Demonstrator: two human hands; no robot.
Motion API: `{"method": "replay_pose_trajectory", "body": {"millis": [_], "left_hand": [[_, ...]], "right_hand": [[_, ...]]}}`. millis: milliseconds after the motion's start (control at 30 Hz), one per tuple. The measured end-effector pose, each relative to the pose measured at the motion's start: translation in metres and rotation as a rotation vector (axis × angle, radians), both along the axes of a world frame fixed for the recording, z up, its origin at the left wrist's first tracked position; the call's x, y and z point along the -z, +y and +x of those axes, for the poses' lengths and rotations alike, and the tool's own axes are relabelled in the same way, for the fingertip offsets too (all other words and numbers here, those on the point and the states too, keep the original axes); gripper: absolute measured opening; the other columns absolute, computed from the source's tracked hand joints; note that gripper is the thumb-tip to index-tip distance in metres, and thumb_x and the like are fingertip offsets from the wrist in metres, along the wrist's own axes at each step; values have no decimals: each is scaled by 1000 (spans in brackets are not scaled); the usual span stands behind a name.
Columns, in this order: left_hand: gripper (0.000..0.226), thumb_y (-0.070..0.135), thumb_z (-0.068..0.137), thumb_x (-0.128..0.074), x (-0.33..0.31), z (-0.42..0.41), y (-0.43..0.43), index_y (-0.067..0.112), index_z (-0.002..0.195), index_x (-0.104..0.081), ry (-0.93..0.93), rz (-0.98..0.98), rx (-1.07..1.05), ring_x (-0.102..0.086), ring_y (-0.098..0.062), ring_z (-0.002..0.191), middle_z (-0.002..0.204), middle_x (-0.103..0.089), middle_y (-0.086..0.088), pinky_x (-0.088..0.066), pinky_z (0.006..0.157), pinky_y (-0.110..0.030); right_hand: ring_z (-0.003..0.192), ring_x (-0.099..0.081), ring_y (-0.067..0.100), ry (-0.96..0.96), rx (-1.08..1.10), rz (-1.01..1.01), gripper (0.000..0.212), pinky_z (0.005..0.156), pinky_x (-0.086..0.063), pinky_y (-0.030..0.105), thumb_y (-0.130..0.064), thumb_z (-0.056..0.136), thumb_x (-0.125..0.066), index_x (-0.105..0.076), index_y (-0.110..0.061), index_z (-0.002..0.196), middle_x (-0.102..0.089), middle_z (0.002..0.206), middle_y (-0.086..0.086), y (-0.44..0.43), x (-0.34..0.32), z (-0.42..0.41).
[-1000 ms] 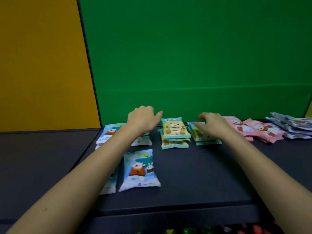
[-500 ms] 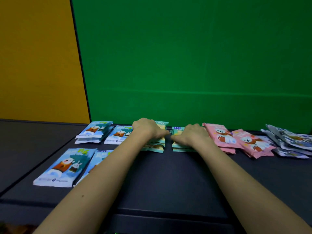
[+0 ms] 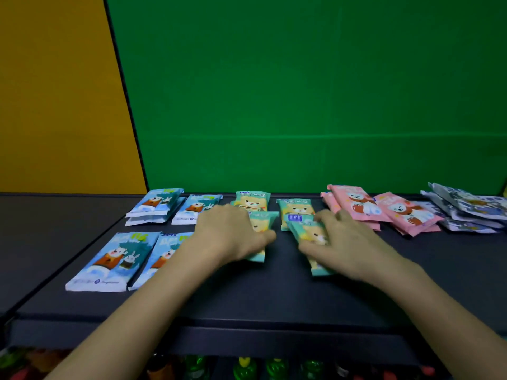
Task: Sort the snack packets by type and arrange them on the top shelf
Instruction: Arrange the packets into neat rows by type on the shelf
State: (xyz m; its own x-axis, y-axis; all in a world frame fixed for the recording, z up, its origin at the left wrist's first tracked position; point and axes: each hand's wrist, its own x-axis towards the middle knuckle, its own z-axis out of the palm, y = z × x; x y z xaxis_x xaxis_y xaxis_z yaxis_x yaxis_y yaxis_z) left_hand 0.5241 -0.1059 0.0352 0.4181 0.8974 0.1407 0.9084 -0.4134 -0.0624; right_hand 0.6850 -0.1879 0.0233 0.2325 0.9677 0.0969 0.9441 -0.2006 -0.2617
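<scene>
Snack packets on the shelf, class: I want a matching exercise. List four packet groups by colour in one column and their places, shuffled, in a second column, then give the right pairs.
Column 1
1. blue packets
2. nearest teal packets
3. pink packets
4. grey packets

Column 2
A. far right end of the shelf
B. left part of the shelf
C. gripped, one each, by the left hand and right hand
D. between the teal and grey groups

Pairs: 1-B, 2-C, 3-D, 4-A
</scene>
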Motion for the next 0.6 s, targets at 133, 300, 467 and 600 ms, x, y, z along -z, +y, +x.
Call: {"method": "replay_pose_trajectory", "body": {"millis": [133, 300, 467, 600], "left_hand": [[69, 70, 83, -34, 18, -4, -18, 10, 103, -61, 99, -23, 11, -55, -30, 110, 117, -61, -11, -37, 77, -32], [80, 75, 81, -24, 24, -25, -22, 14, 129, -46, 57, 92, 71, -47, -25, 121, 132, -49, -8, -40, 90, -35], [92, 80, 69, 1, 42, -47, -28, 35, 149, 1, 37, -187, 317, 0, -12, 146, 159, 3, 9, -10, 118, -33], [77, 69, 86, -10, 49, -45, -33, 29, 150, 1, 54, -114, 287, 0, -15, 147, 159, 2, 4, -5, 118, -33]], "right_hand": [[119, -44, 29, -58, 7, -62, 74, 93, -38, 37, -71, 80, -39, -35, -22, 135, -37, 131, 7, -11, 18, -13], [140, -19, 12, -110, -138, -12, 79, 106, -31, 34, -72, 82, -28, -19, -26, 146, -12, 154, -11, -19, 21, 6], [142, 1, -3, 51, -244, -147, 83, 116, -14, 27, -73, 76, -21, 1, -37, 148, 15, 153, -23, -36, 29, 7], [144, -4, 2, -19, -197, -92, 77, 114, -19, 30, -69, 84, -21, -2, -33, 149, 10, 156, -18, -36, 32, -3]]}}
